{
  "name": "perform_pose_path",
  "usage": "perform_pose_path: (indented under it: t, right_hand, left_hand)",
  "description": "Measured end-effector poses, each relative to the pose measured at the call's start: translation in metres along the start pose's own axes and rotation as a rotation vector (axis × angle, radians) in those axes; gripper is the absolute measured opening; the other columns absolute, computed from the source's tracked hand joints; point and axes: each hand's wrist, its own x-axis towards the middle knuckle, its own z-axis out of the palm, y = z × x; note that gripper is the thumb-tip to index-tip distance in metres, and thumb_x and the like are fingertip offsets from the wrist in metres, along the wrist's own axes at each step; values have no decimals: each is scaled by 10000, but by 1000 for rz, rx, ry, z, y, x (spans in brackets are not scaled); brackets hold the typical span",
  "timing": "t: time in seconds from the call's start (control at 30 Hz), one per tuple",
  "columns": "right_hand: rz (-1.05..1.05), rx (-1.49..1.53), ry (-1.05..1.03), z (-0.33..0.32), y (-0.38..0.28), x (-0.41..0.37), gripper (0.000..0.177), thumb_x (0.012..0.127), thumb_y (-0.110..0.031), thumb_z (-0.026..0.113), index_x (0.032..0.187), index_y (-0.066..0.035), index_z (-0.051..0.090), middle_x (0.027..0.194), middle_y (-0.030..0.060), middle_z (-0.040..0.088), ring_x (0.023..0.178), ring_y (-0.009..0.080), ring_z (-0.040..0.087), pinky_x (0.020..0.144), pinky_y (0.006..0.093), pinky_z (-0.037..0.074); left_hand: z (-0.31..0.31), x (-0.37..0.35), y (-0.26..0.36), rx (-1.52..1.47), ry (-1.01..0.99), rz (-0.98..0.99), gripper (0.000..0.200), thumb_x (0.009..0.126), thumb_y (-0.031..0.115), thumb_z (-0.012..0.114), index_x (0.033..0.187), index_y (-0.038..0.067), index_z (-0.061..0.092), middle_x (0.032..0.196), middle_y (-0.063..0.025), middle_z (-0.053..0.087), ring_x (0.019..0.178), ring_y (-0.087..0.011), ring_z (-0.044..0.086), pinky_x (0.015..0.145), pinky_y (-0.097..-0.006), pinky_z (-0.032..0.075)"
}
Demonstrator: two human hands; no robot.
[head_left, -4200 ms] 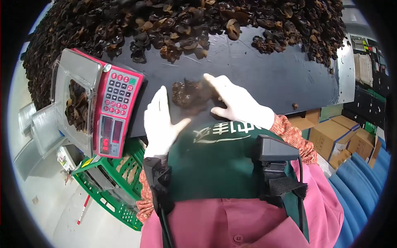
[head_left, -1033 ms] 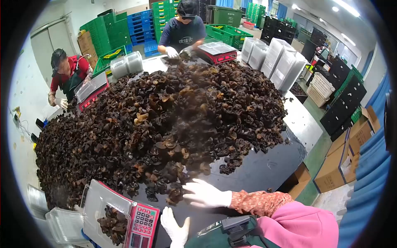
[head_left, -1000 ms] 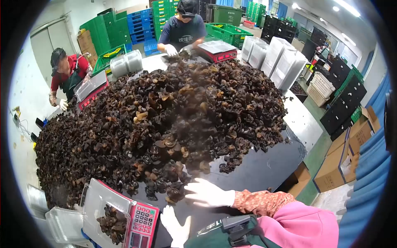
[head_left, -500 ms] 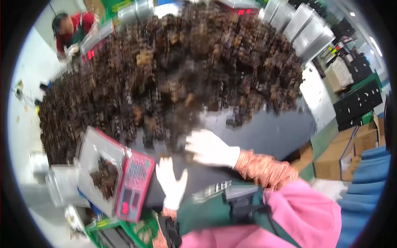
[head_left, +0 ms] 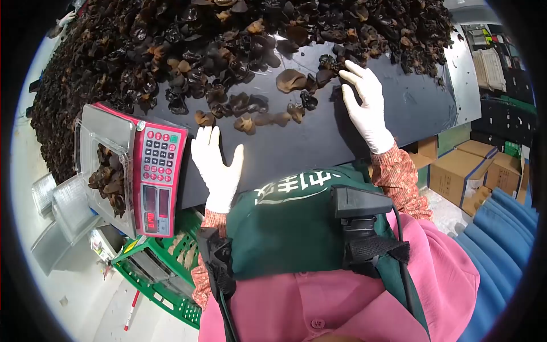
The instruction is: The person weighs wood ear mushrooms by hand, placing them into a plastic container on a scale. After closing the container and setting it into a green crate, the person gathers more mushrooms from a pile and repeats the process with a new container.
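My left hand (head_left: 218,165), in a white glove, lies with spread fingers at the near edge of the dark tabletop (head_left: 273,154), its fingertips close to a small brown fungus piece (head_left: 204,118). Further right, my right hand (head_left: 365,105), also gloved, is spread beside loose dark pieces (head_left: 325,77) at the pile's edge. Neither hand holds anything. The large pile of dark, wood-ear-like fungus (head_left: 228,51) covers the far side. Left of my left hand stands a pink scale (head_left: 159,182) with red digits; a clear plastic tray (head_left: 85,149) on it holds some fungus (head_left: 108,181).
Clear plastic containers (head_left: 71,208) stand left of the scale. Below it is a green crate (head_left: 165,273). Cardboard boxes (head_left: 456,174) and blue fabric (head_left: 496,239) are at the right. Another person's gloved hand (head_left: 66,19) shows at the upper left.
The view has tilted down and sharpened. My right hand has moved away from my left, to the right and forward. Several loose pieces now lie between the pile and my hands.
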Motion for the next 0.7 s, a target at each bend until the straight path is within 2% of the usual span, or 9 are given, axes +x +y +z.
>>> perform_pose_path:
  t: [0.13, 0.23, 0.37, 0.5, 0.63, 0.7]
  right_hand:
    - [-50, 36, -4, 2, -6, 7, 261, 889, -69, 714, 1148, -96, 735, 1270, 82, 707, 1207, 281, 630, 1119, 465, 426]
    - [-64, 73, 6, 3, -6, 11, 249, 879, -58, 724, 1124, -99, 736, 1219, 76, 722, 1178, 268, 648, 1115, 470, 429]
    - [-50, 71, 8, 5, -10, 10, 240, 867, -48, 731, 1100, -105, 733, 1159, 73, 734, 1133, 278, 665, 1089, 467, 448]
    - [-172, 77, 2, 10, -19, 17, 259, 830, -33, 740, 1085, -79, 721, 1156, 88, 717, 1127, 300, 656, 1070, 473, 453]
    - [-239, -67, -117, 30, -38, 26, 410, 838, -253, 751, 1208, -88, 692, 1340, 137, 626, 1349, 343, 512, 1185, 566, 319]
    - [-268, -94, -163, 48, -43, 30, 386, 821, -232, 757, 1177, -99, 691, 1259, 102, 642, 1312, 320, 531, 1201, 564, 295]
  left_hand:
    - [1, -1, -4, 26, -25, 12, 699, 845, 268, 820, 1435, 5, 552, 1493, -224, 518, 1432, -378, 445, 1228, -538, 282]
    - [0, 0, -3, 31, -35, 9, 692, 844, 266, 820, 1428, 3, 559, 1492, -220, 517, 1431, -379, 444, 1228, -537, 282]
    - [-1, 1, -1, 33, -43, -2, 672, 844, 259, 817, 1415, 4, 572, 1490, -217, 516, 1429, -383, 443, 1228, -537, 282]
    - [-2, 1, 0, 31, -45, -8, 663, 842, 254, 817, 1409, 5, 578, 1489, -217, 517, 1430, -383, 442, 1228, -539, 280]
    - [-1, 1, -1, 24, -38, -2, 665, 836, 249, 822, 1406, 7, 581, 1483, -216, 523, 1428, -380, 447, 1225, -540, 285]
    - [-1, 2, 0, 3, -16, 0, 646, 824, 205, 827, 1396, 20, 591, 1480, -198, 527, 1413, -387, 450, 1222, -531, 297]
